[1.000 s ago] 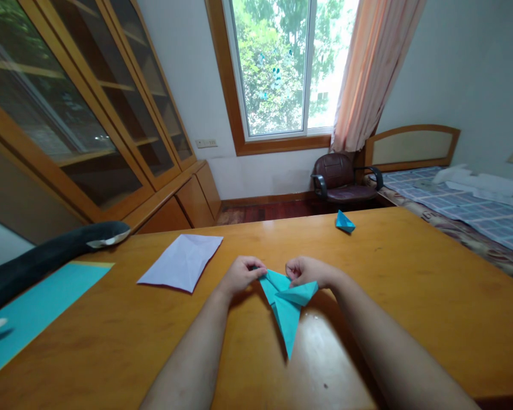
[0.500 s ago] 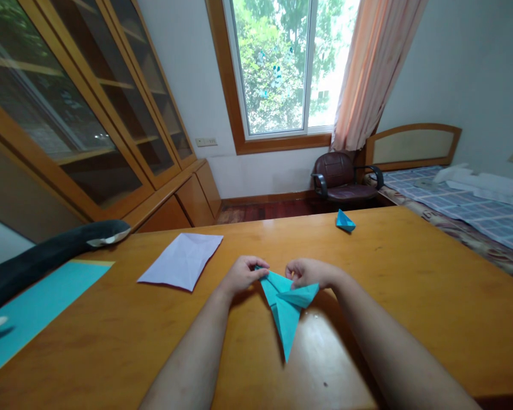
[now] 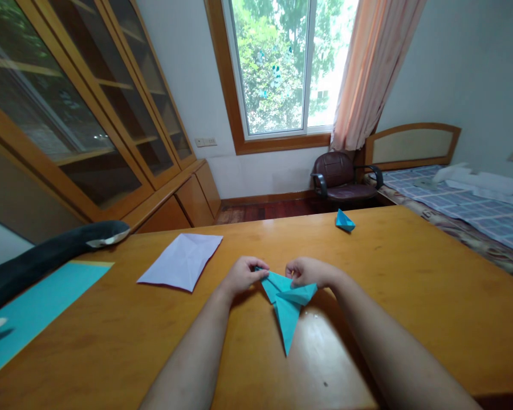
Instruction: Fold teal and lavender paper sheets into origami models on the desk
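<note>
A folded teal paper shape (image 3: 287, 307) lies on the wooden table (image 3: 410, 296), its long point aimed toward me. My left hand (image 3: 242, 274) pinches its upper left corner. My right hand (image 3: 308, 271) pinches the top edge on the right, where a flap sticks out sideways. Both hands rest on the tabletop, a short gap between them.
A creased white sheet (image 3: 182, 261) lies to the left of my hands. A teal sheet (image 3: 34, 310) and a dark plush toy (image 3: 47, 256) sit at the far left. A small folded teal piece (image 3: 345, 221) rests near the far edge. Behind stand a chair (image 3: 342, 179) and a bed (image 3: 465, 208).
The teal paper's point has drawn slightly up toward my hands. My fingers shifted a little on its top edge; otherwise the scene is the same.
</note>
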The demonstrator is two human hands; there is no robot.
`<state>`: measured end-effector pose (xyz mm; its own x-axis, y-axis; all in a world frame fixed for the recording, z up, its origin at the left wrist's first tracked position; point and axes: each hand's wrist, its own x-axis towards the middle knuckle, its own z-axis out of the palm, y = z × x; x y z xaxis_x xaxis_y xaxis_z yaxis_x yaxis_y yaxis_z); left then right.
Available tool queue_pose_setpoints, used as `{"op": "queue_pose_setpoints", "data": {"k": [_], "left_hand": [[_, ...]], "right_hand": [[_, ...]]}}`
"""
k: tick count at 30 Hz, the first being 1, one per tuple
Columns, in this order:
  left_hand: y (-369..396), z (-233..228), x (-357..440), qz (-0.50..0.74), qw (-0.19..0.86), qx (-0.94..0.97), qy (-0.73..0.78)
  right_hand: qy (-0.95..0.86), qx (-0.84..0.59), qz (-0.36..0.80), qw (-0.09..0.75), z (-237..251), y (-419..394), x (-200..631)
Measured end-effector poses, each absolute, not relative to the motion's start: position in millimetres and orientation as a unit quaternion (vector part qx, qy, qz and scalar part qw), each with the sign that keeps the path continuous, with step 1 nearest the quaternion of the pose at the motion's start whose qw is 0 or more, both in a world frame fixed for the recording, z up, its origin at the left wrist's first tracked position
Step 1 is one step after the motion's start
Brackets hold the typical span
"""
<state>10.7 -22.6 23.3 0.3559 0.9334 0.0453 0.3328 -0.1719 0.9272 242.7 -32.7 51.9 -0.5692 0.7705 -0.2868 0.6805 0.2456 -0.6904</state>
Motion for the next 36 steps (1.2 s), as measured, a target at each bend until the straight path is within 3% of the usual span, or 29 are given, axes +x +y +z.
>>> {"op": "queue_pose_setpoints", "data": {"k": [7,15,27,30,36], "left_hand": [[-22,21,18,0.505,0.522,0.523,0.446],[-23,18,24,0.543,0.651,0.362,0.387],[-24,20,25,0.549,0.652,0.373,0.365],[-22,25,16,0.535,0.612,0.441,0.380],[-22,40,-5,0.375,0.489,0.666,0.422]], "right_hand": [[-0.764,-0.466,0.431,0.117,51,-33,235],[-0.758,-0.472,0.417,0.170,36,-28,226],[-0.775,-0.478,0.375,0.175,31,-26,227],[-0.784,-0.480,0.359,0.162,36,-26,232],[-0.812,-0.476,0.328,0.086,54,-31,244]]}}
